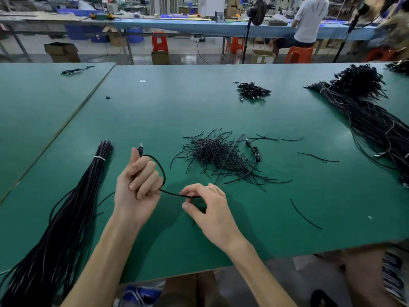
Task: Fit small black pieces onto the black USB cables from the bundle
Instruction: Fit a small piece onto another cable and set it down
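Now, over the green surface (155, 107), you hold one black USB cable (172, 193) between both hands.

Your left hand (137, 185) stands upright with its fingers curled round the cable, and the plug (140, 148) sticks up past your thumb. From there the cable loops out to the right and runs across to your right hand (210, 207), which pinches it at the fingertips, back of the hand up, low over the surface. Both forearms reach in from the near edge. A tied bundle of cables (73, 207) lies just left of your left arm, and a heap of small black pieces (217, 156) lies just beyond your hands.
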Demonstrator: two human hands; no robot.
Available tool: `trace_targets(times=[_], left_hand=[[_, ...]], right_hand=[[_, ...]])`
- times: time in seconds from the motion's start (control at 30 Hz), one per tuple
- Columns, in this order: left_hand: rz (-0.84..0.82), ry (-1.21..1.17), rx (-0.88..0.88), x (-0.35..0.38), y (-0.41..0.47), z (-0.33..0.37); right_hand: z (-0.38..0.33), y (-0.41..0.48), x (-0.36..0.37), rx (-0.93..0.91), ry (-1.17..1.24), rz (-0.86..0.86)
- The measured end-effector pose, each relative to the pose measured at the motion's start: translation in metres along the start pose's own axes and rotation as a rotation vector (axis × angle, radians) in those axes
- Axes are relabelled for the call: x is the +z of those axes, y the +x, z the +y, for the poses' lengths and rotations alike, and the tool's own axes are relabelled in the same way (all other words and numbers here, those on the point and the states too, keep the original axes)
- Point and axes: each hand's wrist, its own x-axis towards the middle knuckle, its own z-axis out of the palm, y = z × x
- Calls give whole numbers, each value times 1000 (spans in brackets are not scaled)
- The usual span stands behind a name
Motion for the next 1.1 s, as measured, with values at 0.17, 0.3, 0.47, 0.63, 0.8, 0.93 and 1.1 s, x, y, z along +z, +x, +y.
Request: trace_targets(times=[0.17,0.3,0.47,0.63,0.8,0.93,1.1], left_hand=[[188,755,147,-1,-1,-7],[78,1693,200,-4,-2,-36],[-77,2114,280,-9,0,-46],[-13,1990,190,-9,1,-48],[163,1616,193,-9,5,-49],[118,854,64,-1,11,-47],[214,188,68,7,10,-19]], right_hand=[[-1,2,0,75,16,164],[-4,2,-3,119,114,241],[-5,0,-8,121,363,319],[-6,-1,-9,34,529,252],[-3,1,-3,32,495,123],[-4,0,-2,2,316,-7],[-9,-1,0,-9,171,-74]])
